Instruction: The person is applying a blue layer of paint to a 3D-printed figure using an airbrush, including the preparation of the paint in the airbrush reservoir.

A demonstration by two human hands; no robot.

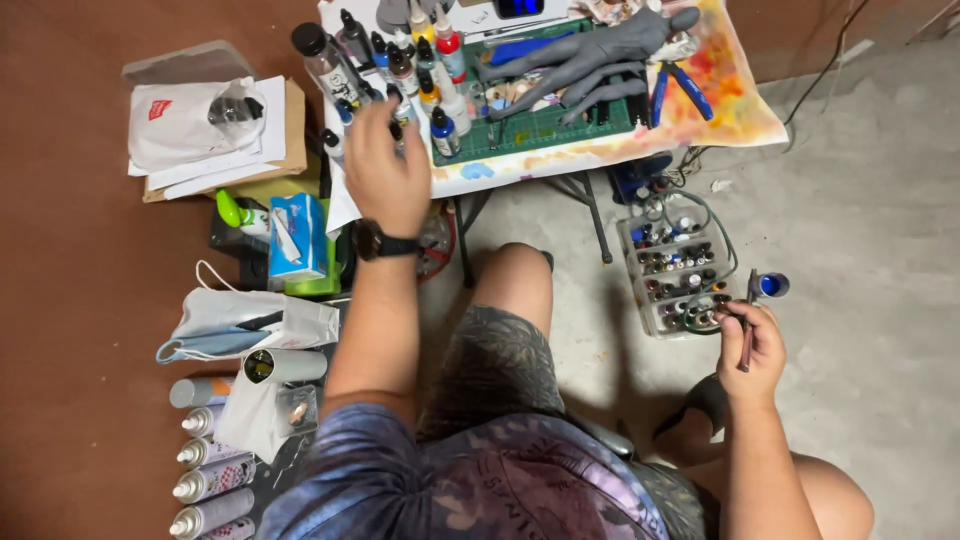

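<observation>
My left hand (385, 170), with a black watch on the wrist, reaches up to a cluster of small paint dropper bottles (415, 75) at the left side of a small folding table (720, 115). Its fingers curl over the bottles nearest the table edge; whether they grip one is hidden. My right hand (755, 345) is held low at the right and holds an airbrush (752, 310) with a blue cup (772, 285). A grey figure model (590, 60) lies on a green cutting mat (540, 125).
A clear organizer of paint bottles (675, 275) sits on the concrete floor under the table, with a hose. Blue pliers (680, 85) lie on the table. At the left are a tissue box (295, 240), a face mask (235, 320), several spray cans (210, 470) and papers.
</observation>
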